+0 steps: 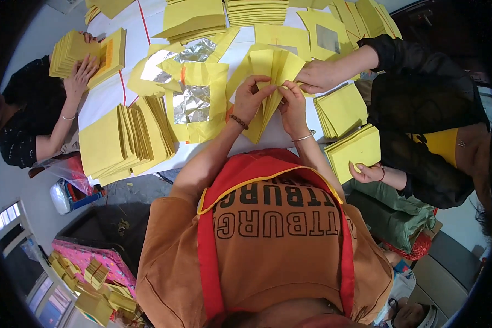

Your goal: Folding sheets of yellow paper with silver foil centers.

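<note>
Over the near middle of the table, I hold folded yellow paper that fans out in creased layers. My left hand is closed on its left side, thumb and fingers pinching. On its right side, the fingertips of my right hand pinch the same paper. Just left lies a yellow sheet bearing a crinkled silver foil square. Further left stands a thick pile of folded yellow papers. A co-worker's hand reaches in from the right, close beside my right hand.
The co-worker's other hand holds a yellow stack, beside another stack. On the left, another person's hands rest on yellow papers. More stacks line the far side. A pink patterned container stands at lower left.
</note>
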Tool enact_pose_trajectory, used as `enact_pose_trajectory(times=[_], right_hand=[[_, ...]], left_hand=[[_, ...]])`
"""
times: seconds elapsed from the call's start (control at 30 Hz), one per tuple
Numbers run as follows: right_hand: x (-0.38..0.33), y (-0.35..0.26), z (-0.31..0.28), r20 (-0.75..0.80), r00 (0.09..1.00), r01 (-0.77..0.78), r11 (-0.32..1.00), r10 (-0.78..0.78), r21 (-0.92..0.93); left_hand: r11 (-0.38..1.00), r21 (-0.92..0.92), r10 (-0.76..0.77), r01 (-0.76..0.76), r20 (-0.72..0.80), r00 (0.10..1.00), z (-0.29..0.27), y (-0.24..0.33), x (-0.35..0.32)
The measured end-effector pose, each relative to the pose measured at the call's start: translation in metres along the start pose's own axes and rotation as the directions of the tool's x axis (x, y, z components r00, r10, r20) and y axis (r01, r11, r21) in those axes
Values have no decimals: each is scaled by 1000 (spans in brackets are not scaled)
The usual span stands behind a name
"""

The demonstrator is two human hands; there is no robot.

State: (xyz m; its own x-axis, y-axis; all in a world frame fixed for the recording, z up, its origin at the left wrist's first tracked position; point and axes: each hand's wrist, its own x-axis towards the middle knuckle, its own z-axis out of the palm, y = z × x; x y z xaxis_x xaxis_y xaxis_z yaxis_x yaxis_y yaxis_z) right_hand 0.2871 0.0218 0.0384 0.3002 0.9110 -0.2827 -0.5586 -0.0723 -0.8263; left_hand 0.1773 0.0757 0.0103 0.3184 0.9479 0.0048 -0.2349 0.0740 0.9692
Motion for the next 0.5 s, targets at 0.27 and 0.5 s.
enact_pose_trajectory(times=[0.27,0.5], right_hand=[[1,3,-1,7,1000,-3,1000,3,22],[7,1,1,31,999,-35,991,31,127]], left_hand=[[992,-122,-16,3,-102,995,0,5,-1],[997,-74,-5,-2,-94,996,2,7,3]])
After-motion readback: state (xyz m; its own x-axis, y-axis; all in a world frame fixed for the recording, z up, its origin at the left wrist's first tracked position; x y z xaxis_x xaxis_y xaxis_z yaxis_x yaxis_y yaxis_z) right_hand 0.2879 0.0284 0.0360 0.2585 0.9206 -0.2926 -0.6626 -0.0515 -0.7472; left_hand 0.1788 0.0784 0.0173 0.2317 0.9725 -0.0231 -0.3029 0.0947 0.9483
